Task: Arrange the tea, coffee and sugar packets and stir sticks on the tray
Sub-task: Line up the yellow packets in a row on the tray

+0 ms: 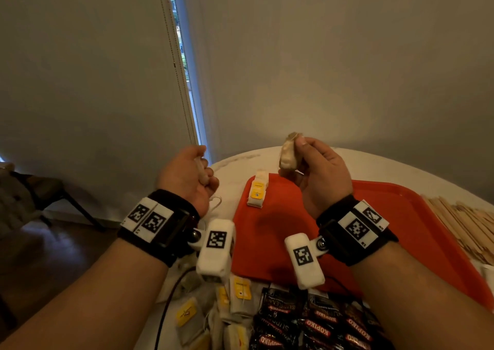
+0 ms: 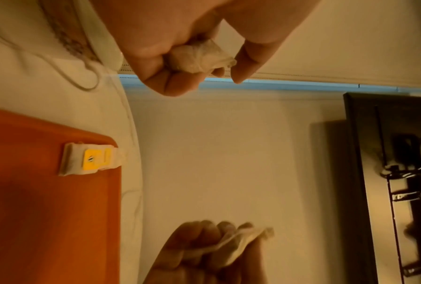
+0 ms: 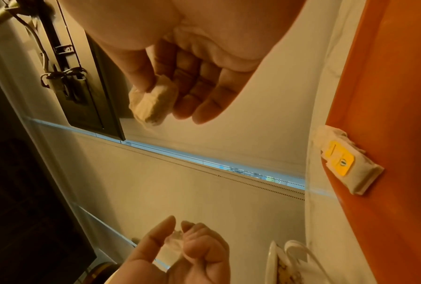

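Note:
Both hands are raised above the far left of the red tray [image 1: 294, 232], each gripping a crumpled tea bag. My left hand [image 1: 204, 168] curls round one tea bag [image 1: 201, 172], also seen in the left wrist view [image 2: 199, 57]. My right hand [image 1: 299, 157] pinches the other tea bag [image 1: 288, 153] between thumb and fingers, shown closer in the right wrist view [image 3: 153, 101]. One flat tea bag with a yellow tag [image 1: 257, 192] lies on the tray's far left corner. The rest of the tray's visible surface is bare.
A loose pile of yellow-tagged tea bags [image 1: 211, 312] lies near me on the white round table [image 1: 235, 160], next to dark Kopiko coffee packets [image 1: 310, 323]. Wooden stir sticks [image 1: 465, 224] lie right of the tray. A dark chair [image 1: 40, 189] stands at the left.

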`<state>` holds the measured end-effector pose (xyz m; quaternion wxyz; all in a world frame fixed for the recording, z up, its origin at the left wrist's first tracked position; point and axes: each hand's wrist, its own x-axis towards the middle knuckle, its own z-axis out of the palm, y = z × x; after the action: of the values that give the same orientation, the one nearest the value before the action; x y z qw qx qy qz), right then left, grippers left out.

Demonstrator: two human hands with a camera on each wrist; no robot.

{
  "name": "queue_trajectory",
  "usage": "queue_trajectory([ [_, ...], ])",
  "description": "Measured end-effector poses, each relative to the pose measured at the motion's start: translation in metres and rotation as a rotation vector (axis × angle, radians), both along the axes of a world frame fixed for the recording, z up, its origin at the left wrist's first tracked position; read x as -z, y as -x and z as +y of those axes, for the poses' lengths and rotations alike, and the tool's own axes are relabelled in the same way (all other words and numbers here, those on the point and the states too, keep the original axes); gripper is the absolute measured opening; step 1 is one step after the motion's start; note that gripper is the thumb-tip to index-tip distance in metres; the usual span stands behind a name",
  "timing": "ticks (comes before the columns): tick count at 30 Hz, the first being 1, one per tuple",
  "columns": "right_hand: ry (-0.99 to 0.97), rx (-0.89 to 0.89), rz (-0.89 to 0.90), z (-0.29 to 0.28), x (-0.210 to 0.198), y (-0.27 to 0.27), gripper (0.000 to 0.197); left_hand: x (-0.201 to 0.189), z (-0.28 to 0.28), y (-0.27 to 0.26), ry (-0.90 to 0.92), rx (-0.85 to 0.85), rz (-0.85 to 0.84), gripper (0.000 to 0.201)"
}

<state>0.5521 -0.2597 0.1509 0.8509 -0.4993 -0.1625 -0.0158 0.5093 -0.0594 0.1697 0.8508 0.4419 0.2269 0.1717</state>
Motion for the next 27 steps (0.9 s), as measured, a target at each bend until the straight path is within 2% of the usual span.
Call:
queue_trajectory([
  [4,0.022,-0.027,0.032,-0.001,-0.002,0.0,0.017,-0.01,0.001,0.0,-0.097,-0.015,-0.036,0.018],
  [9,0.199,-0.127,-0.013,0.007,0.003,0.005,0.019,-0.014,-0.037,0.007,-0.491,0.263,-0.075,0.007],
  [12,0.243,-0.173,-0.025,0.011,0.005,0.011,0.018,-0.009,-0.045,0.008,-0.625,0.341,-0.074,0.013],
  [16,0.28,-0.26,0.04,0.013,0.009,0.008,0.013,-0.005,-0.041,0.003,-0.579,0.252,-0.07,0.005],
  [20,0.448,-0.418,0.078,0.013,0.02,0.004,0.024,-0.006,-0.035,-0.001,-0.443,0.207,-0.081,0.006],
  [24,0.534,-0.394,0.026,0.012,0.025,0.001,0.011,-0.009,-0.031,0.0,-0.395,0.161,-0.077,0.007],
  [27,0.516,-0.381,0.026,0.013,0.025,-0.001,0.019,-0.009,-0.029,0.0,-0.367,0.161,-0.081,0.007],
])
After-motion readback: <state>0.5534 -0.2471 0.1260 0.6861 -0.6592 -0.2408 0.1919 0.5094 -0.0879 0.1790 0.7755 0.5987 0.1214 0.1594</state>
